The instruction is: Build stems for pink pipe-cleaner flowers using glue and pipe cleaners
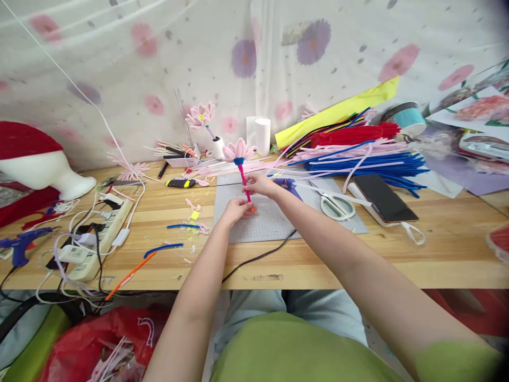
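Head view | held flower [238, 151], 1, centre; stem [243, 178] pinched by left hand [237, 209] low, right hand [260, 184] above | scissors [337, 205], 1, right of centre | phone [385, 198], 1, right

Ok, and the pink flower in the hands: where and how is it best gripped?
Probably by the magenta stem, coming from the near side, below the blue collar: the stem is slim and nearly upright, while the petals flare wide above. The right hand pinches it there, the left hand lower.
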A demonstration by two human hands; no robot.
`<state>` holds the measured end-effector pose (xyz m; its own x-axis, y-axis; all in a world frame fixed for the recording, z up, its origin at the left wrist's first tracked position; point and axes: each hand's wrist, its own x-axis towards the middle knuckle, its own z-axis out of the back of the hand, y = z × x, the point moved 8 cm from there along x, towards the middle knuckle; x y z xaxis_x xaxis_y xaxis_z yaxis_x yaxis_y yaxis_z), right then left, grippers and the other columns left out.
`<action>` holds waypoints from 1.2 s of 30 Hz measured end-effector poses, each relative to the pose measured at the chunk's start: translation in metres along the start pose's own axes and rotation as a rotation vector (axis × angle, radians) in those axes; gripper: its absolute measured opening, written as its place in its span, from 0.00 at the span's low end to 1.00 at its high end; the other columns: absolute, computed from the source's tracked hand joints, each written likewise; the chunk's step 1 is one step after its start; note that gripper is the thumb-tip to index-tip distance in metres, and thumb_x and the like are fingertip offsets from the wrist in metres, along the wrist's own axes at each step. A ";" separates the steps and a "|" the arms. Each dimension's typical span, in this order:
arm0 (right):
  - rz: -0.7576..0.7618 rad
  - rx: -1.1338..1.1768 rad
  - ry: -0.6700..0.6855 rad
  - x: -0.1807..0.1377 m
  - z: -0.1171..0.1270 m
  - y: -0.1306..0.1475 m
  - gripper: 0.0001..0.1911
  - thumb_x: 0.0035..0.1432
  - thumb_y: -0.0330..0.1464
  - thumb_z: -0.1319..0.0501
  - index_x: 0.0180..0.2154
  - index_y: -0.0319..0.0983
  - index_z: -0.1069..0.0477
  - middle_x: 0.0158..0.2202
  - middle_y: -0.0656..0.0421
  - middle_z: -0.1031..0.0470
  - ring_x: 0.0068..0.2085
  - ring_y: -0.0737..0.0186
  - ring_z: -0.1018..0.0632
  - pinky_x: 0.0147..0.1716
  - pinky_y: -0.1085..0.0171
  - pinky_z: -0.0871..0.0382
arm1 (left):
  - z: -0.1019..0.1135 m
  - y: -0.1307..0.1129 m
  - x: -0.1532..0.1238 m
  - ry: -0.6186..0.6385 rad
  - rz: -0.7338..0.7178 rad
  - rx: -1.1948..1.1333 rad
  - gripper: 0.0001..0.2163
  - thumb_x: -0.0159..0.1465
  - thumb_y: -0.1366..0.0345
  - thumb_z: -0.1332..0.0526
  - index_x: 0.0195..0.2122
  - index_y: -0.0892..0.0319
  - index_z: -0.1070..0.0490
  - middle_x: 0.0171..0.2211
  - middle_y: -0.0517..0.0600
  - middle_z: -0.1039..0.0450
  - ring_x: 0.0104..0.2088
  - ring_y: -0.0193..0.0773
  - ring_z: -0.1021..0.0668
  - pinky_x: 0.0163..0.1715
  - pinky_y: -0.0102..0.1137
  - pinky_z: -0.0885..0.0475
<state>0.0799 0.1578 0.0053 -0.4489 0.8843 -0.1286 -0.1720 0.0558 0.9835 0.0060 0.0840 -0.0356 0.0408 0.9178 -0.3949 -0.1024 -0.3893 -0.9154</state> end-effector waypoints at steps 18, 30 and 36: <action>0.145 -0.158 -0.165 -0.008 0.008 -0.001 0.17 0.54 0.29 0.44 0.47 0.37 0.34 0.44 0.54 0.28 0.38 0.69 0.26 0.37 0.70 0.32 | 0.024 -0.030 0.029 -0.203 -0.242 0.115 0.07 0.51 0.63 0.39 0.22 0.62 0.30 0.21 0.49 0.27 0.23 0.31 0.25 0.27 0.27 0.32; 0.151 -0.402 -0.278 -0.038 0.003 -0.034 0.08 0.52 0.36 0.43 0.29 0.37 0.32 0.26 0.61 0.29 0.27 0.69 0.31 0.27 0.69 0.41 | 0.027 -0.015 0.026 -0.289 -0.269 -0.175 0.09 0.46 0.62 0.35 0.23 0.63 0.30 0.24 0.49 0.27 0.27 0.33 0.26 0.28 0.28 0.32; 0.355 -0.637 -0.287 -0.046 -0.003 -0.021 0.07 0.55 0.33 0.46 0.27 0.38 0.33 0.26 0.61 0.30 0.29 0.68 0.33 0.29 0.69 0.45 | 0.024 -0.014 0.026 -0.213 -0.261 0.042 0.08 0.50 0.62 0.38 0.24 0.62 0.32 0.23 0.47 0.30 0.25 0.33 0.27 0.25 0.28 0.32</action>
<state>0.1014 0.1149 -0.0094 -0.3421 0.8895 0.3028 -0.5694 -0.4526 0.6863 -0.0152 0.1146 -0.0314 -0.1367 0.9835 -0.1183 -0.1566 -0.1393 -0.9778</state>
